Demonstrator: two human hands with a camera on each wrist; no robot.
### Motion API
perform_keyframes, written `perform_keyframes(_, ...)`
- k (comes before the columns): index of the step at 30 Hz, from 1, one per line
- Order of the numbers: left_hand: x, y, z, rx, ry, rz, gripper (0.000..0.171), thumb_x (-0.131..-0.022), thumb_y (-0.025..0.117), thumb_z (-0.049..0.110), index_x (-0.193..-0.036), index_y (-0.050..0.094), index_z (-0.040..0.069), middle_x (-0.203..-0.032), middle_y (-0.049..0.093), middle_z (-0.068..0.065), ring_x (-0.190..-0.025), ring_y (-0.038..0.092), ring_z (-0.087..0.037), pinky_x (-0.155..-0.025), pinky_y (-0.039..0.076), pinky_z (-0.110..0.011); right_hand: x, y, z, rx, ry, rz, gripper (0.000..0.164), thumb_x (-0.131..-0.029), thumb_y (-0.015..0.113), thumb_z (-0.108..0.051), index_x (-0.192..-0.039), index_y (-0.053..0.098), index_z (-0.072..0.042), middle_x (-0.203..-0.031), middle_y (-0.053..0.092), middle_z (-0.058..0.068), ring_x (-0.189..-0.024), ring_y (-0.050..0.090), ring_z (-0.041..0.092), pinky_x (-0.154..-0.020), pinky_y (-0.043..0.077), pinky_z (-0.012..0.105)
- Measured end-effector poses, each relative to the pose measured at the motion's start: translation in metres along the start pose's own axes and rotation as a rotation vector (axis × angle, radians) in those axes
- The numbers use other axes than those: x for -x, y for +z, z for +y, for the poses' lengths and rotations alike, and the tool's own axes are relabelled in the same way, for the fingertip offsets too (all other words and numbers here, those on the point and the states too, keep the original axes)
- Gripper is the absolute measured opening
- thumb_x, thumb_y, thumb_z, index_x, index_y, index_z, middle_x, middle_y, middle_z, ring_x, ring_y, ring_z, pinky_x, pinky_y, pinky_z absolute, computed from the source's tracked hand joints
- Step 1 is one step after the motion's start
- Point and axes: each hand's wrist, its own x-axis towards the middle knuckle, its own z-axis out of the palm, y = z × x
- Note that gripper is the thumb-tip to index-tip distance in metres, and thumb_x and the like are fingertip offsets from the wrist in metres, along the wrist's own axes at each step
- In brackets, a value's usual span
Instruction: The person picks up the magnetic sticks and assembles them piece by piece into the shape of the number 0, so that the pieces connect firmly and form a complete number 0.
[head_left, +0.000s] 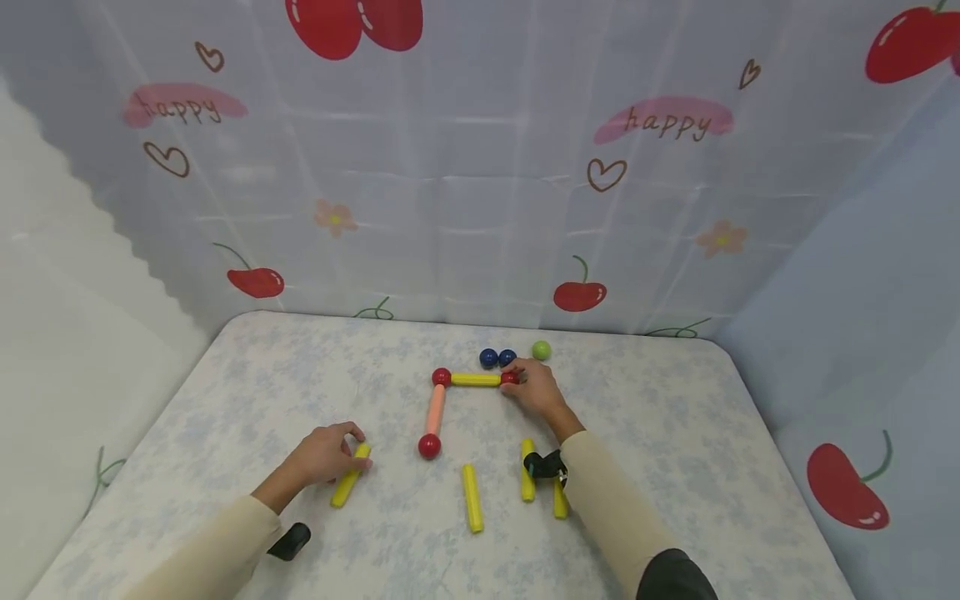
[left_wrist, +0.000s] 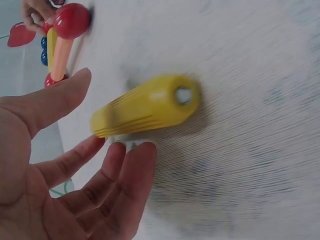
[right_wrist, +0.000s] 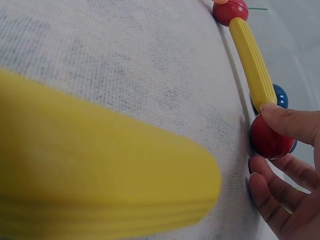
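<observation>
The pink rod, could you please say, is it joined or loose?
Joined: in the head view, the pink rod meets a red ball at each end.

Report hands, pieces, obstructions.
Left fingers spread around loose yellow stick. Right fingers pinching red ball against far yellow stick. Blue balls close behind, possible crowding.

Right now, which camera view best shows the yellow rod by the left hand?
The left wrist view: the yellow rod appears close up, its ridges and near end visible. The head view shows it smaller, partly hidden by the left hand. The right wrist view doesn't show it.
</observation>
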Motion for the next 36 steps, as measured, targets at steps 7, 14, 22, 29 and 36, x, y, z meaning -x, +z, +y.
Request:
perform_keyframes(7,0.003,0.014,-0.006,0.015,-0.008,0.028,0.041,-0.081,0.079,0.02,-0.111,0.055,0.007,-0.078,0.055,-0.003,-0.055,0.052,-0.016,-0.05,0.046,-0.029,0.001,-0.002,0.003,-0.005,-0.01,0.007,0.025,-0.083,0.077,-0.013,-0.107,0.071,-0.009,-0.107,0.064,0.01,-0.088,0.054,0.023,-0.076,0.048,0.037)
perform_keyframes(14,0.002,0.015,-0.004,0.035,-0.023,0.053,0.038,-0.08,0.079,0.015,-0.11,0.058,0.004,-0.081,0.056,-0.004,-0.056,0.053,-0.017,-0.05,0.048,-0.029,0.001,-0.003,0.002,-0.023,-0.016,0.012,0.024,-0.083,0.077,-0.012,-0.106,0.071,-0.009,-0.11,0.064,0.011,-0.092,0.054,0.024,-0.079,0.048,0.039)
perform_keyframes(22,0.008,0.034,0.018,0.294,-0.012,0.019,0.036,-0.077,0.08,0.008,-0.109,0.065,-0.001,-0.079,0.059,-0.004,-0.059,0.059,-0.016,-0.052,0.054,-0.031,0.0,-0.003,0.003,-0.001,-0.013,0.014,0.024,-0.083,0.076,-0.012,-0.106,0.071,-0.009,-0.107,0.064,0.01,-0.09,0.055,0.023,-0.076,0.048,0.038)
perform_keyframes(29,0.008,0.052,0.036,0.438,-0.081,-0.07,0.038,-0.079,0.08,0.017,-0.108,0.066,-0.003,-0.084,0.067,-0.003,-0.065,0.065,-0.015,-0.058,0.056,-0.032,0.0,-0.002,0.003,-0.015,-0.023,0.021,0.023,-0.083,0.077,-0.012,-0.105,0.071,-0.009,-0.104,0.065,0.009,-0.088,0.055,0.022,-0.075,0.048,0.037)
perform_keyframes(36,0.006,0.06,0.043,0.484,-0.115,-0.095,0.036,-0.08,0.079,0.016,-0.109,0.066,-0.001,-0.081,0.069,-0.002,-0.065,0.065,-0.013,-0.058,0.056,-0.03,-0.001,0.001,0.003,-0.029,-0.023,0.018,0.022,-0.082,0.077,-0.011,-0.103,0.071,-0.009,-0.103,0.066,0.008,-0.087,0.055,0.022,-0.076,0.048,0.037)
